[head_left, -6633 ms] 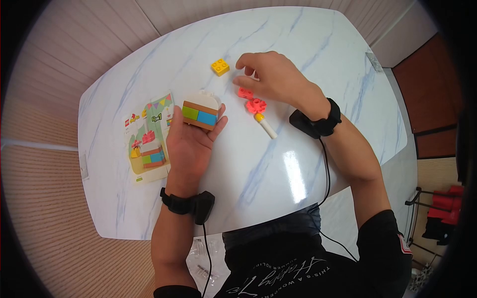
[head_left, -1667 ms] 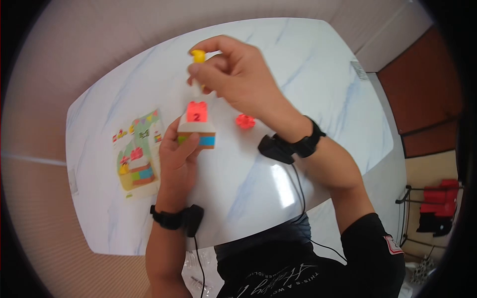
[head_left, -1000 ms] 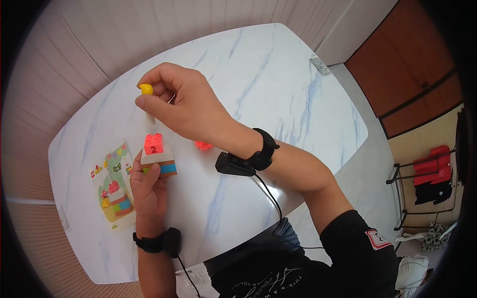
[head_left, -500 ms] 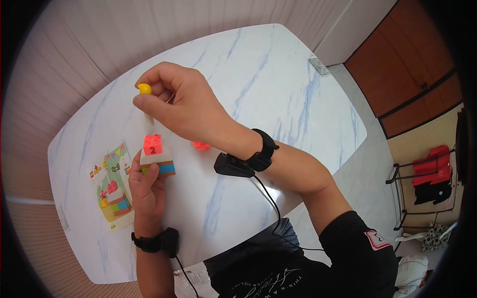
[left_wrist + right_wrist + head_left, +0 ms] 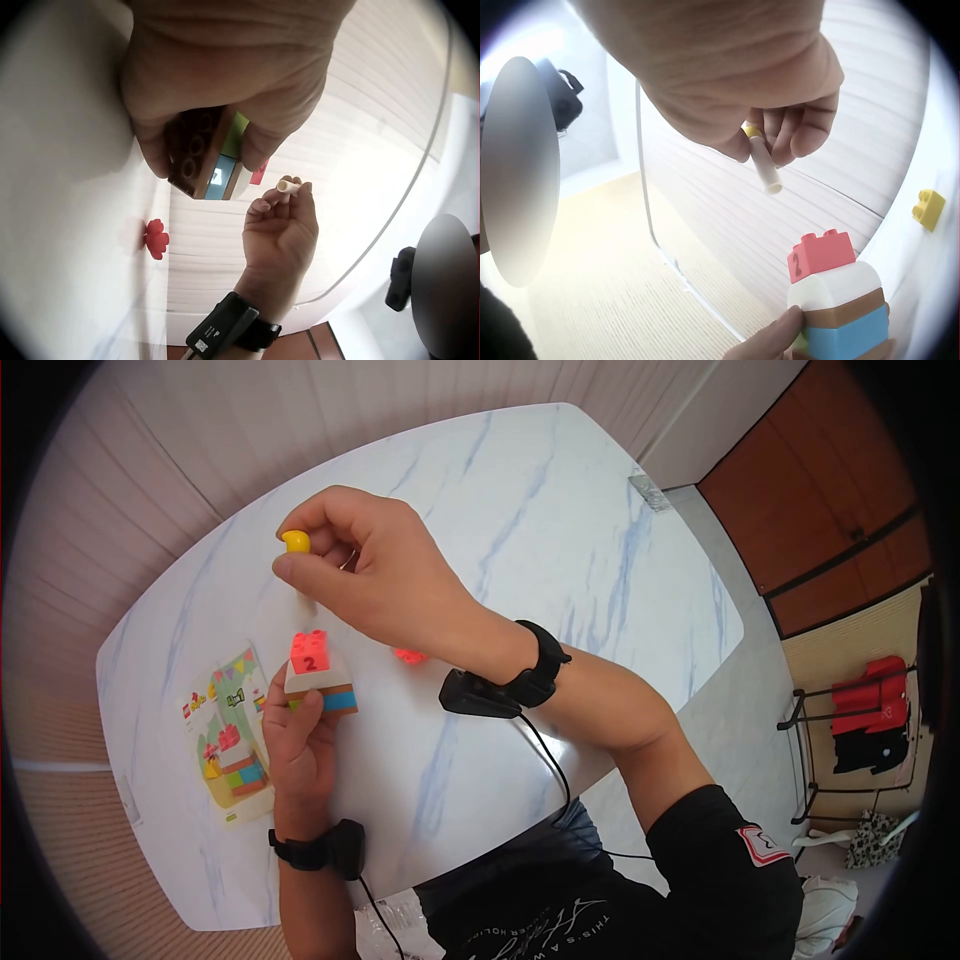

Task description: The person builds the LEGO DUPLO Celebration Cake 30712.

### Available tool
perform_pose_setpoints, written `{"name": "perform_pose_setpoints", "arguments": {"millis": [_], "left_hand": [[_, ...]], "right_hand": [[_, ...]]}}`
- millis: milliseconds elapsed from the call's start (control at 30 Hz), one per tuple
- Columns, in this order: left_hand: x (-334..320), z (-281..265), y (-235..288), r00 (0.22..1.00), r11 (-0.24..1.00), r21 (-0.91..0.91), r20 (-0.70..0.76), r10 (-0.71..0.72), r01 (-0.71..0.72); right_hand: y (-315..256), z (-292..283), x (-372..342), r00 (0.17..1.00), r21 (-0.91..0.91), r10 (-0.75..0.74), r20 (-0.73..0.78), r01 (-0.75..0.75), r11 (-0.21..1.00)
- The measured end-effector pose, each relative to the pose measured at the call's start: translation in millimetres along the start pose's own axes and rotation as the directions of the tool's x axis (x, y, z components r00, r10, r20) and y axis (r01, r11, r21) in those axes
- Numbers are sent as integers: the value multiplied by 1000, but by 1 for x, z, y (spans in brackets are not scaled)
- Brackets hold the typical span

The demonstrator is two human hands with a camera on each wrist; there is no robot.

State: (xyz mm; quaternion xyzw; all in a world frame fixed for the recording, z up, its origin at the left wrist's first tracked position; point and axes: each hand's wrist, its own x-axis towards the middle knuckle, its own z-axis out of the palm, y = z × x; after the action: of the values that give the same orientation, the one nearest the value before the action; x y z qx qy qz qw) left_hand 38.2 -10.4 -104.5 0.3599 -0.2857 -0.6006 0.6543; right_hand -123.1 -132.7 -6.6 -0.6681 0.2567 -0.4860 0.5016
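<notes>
My left hand (image 5: 298,745) grips a stack of bricks (image 5: 340,698), brown, green and blue with a white rounded piece, by its sides. On top sits a coral brick (image 5: 309,652) marked 2. Above the stack, my right hand (image 5: 385,575) pinches a candle piece by its yellow tip (image 5: 296,541); its white tube (image 5: 766,166) points down toward the coral brick without touching it, as the right wrist view shows. The left wrist view has the tube's hollow end (image 5: 283,186) and the brown underside of the stack (image 5: 196,146).
A printed card (image 5: 228,730) lies left of my left hand on the marbled table (image 5: 560,560). A coral flower piece (image 5: 410,656) rests partly under my right forearm. In the right wrist view a yellow brick (image 5: 928,210) stands off to the right.
The coral brick has come onto the stack, and my right hand has picked up the candle piece and carried it above. Over the last second both hands have stayed nearly still.
</notes>
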Motion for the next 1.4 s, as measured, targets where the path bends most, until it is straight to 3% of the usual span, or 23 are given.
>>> {"name": "perform_pose_setpoints", "arguments": {"millis": [600,967,1400], "left_hand": [[-1,6,0,999,1000,28,-38,12,-11],[-1,4,-1,999,1000,18,-36,20,-19],[-2,6,-1,1000,993,119,-21,2,0]], "right_hand": [[-1,0,-4,1000,43,8,21,-9,999],[-4,-4,-8,999,-44,9,36,-7,999],[-4,-6,-8,1000,-6,16,18,-16,1000]]}}
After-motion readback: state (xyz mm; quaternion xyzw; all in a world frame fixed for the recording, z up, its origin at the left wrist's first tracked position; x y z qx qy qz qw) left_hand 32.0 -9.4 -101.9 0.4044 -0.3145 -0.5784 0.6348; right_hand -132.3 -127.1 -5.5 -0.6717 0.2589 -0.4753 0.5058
